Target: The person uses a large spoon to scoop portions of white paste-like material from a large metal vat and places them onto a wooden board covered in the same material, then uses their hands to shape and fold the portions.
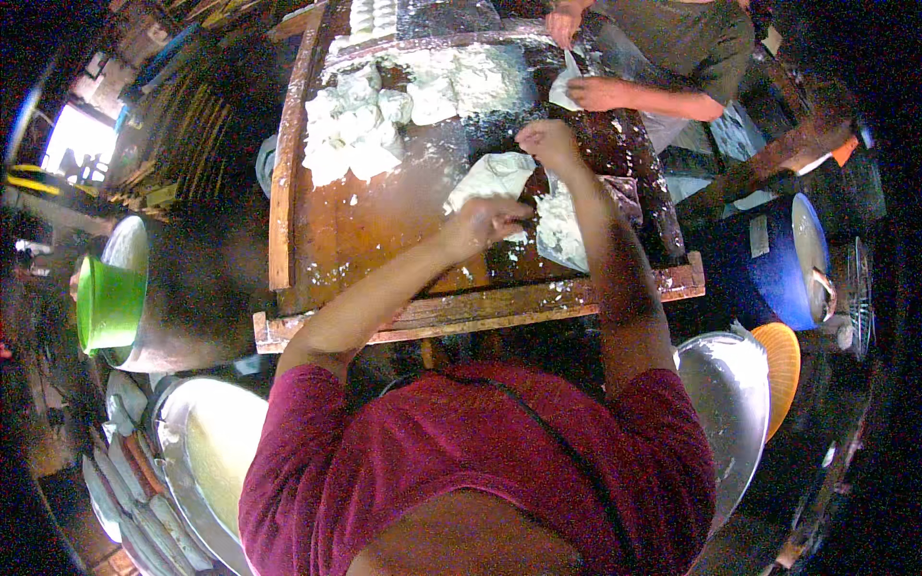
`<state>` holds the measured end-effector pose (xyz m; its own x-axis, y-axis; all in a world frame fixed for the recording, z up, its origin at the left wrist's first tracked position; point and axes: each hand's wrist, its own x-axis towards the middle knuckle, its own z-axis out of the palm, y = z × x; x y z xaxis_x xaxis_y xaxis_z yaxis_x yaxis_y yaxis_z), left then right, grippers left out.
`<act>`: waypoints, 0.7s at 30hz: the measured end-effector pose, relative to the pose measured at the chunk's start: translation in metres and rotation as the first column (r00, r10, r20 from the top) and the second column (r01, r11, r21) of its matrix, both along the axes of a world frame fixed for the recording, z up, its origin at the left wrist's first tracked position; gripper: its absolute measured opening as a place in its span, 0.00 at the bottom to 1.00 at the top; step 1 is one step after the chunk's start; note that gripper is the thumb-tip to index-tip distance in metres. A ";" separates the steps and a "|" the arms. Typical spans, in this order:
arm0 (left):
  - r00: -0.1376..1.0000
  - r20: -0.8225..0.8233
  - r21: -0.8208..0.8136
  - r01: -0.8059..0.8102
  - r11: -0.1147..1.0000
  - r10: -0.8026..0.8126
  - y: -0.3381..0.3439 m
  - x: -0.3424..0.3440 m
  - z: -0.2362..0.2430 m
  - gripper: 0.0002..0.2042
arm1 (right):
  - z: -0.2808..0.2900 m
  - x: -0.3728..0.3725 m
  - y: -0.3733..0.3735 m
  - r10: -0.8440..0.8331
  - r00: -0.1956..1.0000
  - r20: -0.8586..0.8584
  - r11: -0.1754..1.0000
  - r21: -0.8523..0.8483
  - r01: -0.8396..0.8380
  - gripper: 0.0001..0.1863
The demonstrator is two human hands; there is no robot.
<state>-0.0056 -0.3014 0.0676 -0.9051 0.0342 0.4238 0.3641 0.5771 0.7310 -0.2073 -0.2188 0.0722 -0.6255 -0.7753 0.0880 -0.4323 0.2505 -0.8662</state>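
Observation:
My left hand, its fingers curled, is over the near edge of a white cloth bundle on the wooden table. Farther out and to the right, my right hand is closed just past the bundle; whatever its fingers hold is hidden. Below the right hand and beside my right forearm, a crumbly white mass lies on a thin sheet or cloth. A pile of white wrapped bundles rests on the left part of the table.
White crumbs are scattered over the wooden table, whose near rail is raised. Across its right corner, a person's hands hold a white cloth. A green bucket stands left, a blue barrel right, and metal basins flank me.

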 end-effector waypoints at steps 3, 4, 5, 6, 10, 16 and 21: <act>0.990 -0.119 -0.127 0.057 0.990 -0.072 0.010 0.023 0.006 0.09 | -0.015 -0.019 0.011 0.093 0.917 -0.387 0.966 0.258 0.011 0.05; 0.999 -0.040 -0.131 0.005 0.991 -0.010 0.001 0.031 0.006 0.08 | -0.013 -0.018 0.007 0.147 0.875 -0.461 0.928 0.370 0.039 0.05; 0.999 0.031 -0.137 -0.014 0.991 0.018 -0.005 0.034 0.007 0.07 | -0.021 -0.035 0.016 0.093 0.899 -0.427 0.962 0.270 0.029 0.04; 0.994 0.101 -0.144 -0.029 0.989 0.044 -0.009 0.035 0.007 0.06 | -0.026 -0.054 0.024 0.040 0.920 -0.389 0.986 0.167 0.027 0.03; 0.953 0.199 -0.424 -0.128 0.896 0.230 -0.037 0.055 0.003 0.03 | 0.016 -0.008 0.011 0.098 0.962 -0.255 0.979 0.198 -0.047 0.04; 0.979 0.004 -0.494 -0.175 0.852 0.203 -0.033 0.043 -0.002 0.04 | -0.018 -0.025 0.010 0.041 0.704 -0.709 0.978 0.173 0.117 0.05; 0.968 0.067 -0.463 -0.184 0.867 0.241 -0.044 0.043 -0.015 0.06 | 0.033 0.047 -0.003 -0.123 0.868 -0.480 0.989 -0.136 0.065 0.06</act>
